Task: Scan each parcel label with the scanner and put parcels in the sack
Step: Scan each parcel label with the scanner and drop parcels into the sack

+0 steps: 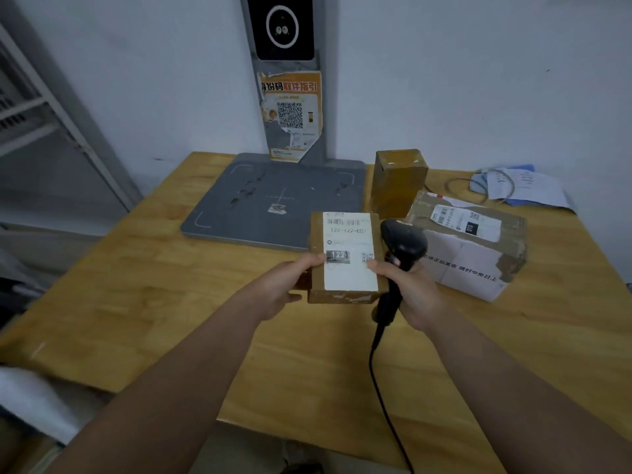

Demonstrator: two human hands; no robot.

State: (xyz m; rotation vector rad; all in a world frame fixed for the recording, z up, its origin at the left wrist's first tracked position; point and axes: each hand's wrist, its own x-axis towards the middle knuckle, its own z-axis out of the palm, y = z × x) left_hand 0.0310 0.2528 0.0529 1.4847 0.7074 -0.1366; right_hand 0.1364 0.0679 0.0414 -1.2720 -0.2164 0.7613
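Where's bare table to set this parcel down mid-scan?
Bare tabletop lies left of the left hand, before the grey scan pad, and along the near edge, crossed only by the scanner cable. The back right is crowded: taped box, large parcel, papers.

Head camera looks forward-down (wide angle), close over table.

The brown parcel carries a white label printed with black barcodes and a dark grey block. The scanner and its cable are black. The table is honey-coloured wood with streaky grain. The pad is grey with thin white markings. The poster is orange and white with a black square code. The small box shines amber. The large parcel is white with brown tape.
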